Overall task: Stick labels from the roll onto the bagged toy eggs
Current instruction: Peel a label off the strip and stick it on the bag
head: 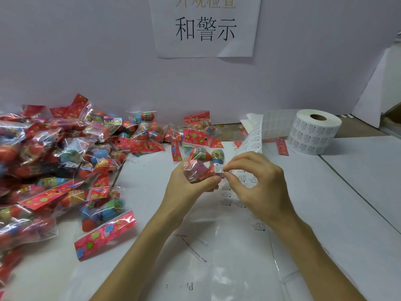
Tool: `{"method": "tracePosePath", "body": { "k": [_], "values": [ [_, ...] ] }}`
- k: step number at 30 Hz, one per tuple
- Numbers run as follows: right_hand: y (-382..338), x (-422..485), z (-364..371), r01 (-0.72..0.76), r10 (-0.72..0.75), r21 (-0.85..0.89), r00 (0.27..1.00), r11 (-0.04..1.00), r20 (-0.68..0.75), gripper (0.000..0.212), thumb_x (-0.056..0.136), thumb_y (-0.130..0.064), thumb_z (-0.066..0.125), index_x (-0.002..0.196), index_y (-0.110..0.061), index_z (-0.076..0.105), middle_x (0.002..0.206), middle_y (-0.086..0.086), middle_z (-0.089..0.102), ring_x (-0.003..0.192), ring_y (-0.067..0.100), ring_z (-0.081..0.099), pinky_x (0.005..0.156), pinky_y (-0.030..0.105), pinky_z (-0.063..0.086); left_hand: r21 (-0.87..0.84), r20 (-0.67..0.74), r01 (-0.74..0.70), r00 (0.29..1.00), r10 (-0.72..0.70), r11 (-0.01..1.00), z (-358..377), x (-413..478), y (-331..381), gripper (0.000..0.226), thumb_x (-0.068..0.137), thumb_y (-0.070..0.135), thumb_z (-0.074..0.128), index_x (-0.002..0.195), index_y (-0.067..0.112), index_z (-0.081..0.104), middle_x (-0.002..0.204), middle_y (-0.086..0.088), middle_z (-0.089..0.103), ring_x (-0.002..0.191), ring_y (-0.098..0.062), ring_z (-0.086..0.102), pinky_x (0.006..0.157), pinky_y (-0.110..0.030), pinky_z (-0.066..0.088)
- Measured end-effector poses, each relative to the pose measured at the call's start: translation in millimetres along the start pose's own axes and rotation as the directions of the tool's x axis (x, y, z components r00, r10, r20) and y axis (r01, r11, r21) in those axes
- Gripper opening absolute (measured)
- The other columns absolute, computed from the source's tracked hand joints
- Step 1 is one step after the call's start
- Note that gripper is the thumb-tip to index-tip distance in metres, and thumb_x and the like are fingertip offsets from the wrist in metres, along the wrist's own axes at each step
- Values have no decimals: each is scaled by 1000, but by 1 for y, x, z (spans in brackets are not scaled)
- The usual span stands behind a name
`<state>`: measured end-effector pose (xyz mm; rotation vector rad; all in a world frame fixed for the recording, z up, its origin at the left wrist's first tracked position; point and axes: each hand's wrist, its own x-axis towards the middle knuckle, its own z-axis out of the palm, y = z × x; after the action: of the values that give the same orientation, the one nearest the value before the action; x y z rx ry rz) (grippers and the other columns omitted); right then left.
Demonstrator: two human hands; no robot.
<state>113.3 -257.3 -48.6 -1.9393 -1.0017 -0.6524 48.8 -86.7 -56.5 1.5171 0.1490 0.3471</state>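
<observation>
- a person's left hand [191, 185] is curled round a clear bag of toy eggs [200, 157], gripping it from below and holding it up above the table, near the middle of the view.
- the bag has a red flowered card across its top; red, green and blue eggs show through the plastic.
- the right hand [260, 181] pinches a small white label [218, 168] between thumb and forefinger at the bag's right edge, where the label touches the plastic.
- the label roll [314, 131] sits at the back right of the table with its cardboard core facing up, well apart from both hands.
- a strip of backing paper [249, 144] carrying printed labels comes off the roll, arches up and passes down under the right hand, which hides part of it.
- a large pile of bagged eggs [54, 159] fills the left side of the table, back to the wall.
- a few more bags lie behind the held bag and are partly hidden by it.
- a clear plastic sheet [238, 253] lies flat on the white table [358, 192] between the forearms.
- a paper sign [205, 27] with black characters hangs on the wall above.
</observation>
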Motion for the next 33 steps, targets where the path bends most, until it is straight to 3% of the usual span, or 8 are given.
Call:
{"method": "tracePosePath", "body": {
  "k": [3, 14, 19, 24, 28, 33],
  "values": [
    [-3, 0, 1, 12, -12, -9, 1000, 1000, -6, 14, 81, -6, 84, 93, -10, 78, 94, 1, 72, 89, 13, 67, 82, 22, 55, 48, 0, -41, 999, 41, 998, 2, 0, -1, 48, 80, 14, 86, 123, 17, 66, 97, -2, 79, 81, -20, 77, 69, -23, 59],
    [-1, -2, 1, 35, -35, -2, 999, 999, 33, 8, 82, -7, 83, 88, -9, 78, 88, 1, 74, 82, 14, 69, 75, 31, 58, 172, -20, -125, 991, 131, 977, 6, -4, -2, 50, 79, 17, 88, 124, 20, 66, 99, 4, 78, 83, -12, 76, 71, -18, 58],
    [-2, -2, 2, 22, -22, 4, 999, 1000, 31, 6, 83, -6, 81, 85, -10, 77, 86, 0, 73, 80, 15, 69, 73, 35, 57, 192, -16, -132, 990, 138, 972, 6, -3, -4, 52, 78, 16, 89, 126, 18, 67, 101, 2, 79, 88, -14, 76, 78, -24, 61],
    [-4, -2, 1, 10, -9, -10, 999, 1000, 54, 3, 83, -10, 76, 84, -10, 74, 84, -1, 70, 77, 14, 65, 70, 33, 57, 200, -18, -138, 989, 145, 970, 6, -4, -6, 54, 76, 15, 90, 123, 23, 66, 102, 7, 78, 93, -10, 75, 82, -24, 61],
    [-7, -2, 3, -32, 33, -19, 998, 999, 60, 3, 83, -14, 72, 81, -13, 70, 82, -4, 66, 75, 12, 61, 66, 31, 55, 211, -6, -165, 985, 170, 964, 6, -4, -5, 55, 76, 18, 92, 123, 28, 65, 108, 17, 75, 101, -4, 73, 81, -17, 57],
    [-7, -3, 7, -114, 112, 32, 993, 993, 48, 9, 82, -8, 75, 79, -13, 68, 81, -7, 64, 76, 10, 61, 69, 26, 52, 209, -16, -169, 984, 176, 963, 6, -5, -4, 58, 76, 19, 92, 125, 30, 63, 110, 18, 74, 103, -3, 72, 82, -17, 57]
  ]
}}
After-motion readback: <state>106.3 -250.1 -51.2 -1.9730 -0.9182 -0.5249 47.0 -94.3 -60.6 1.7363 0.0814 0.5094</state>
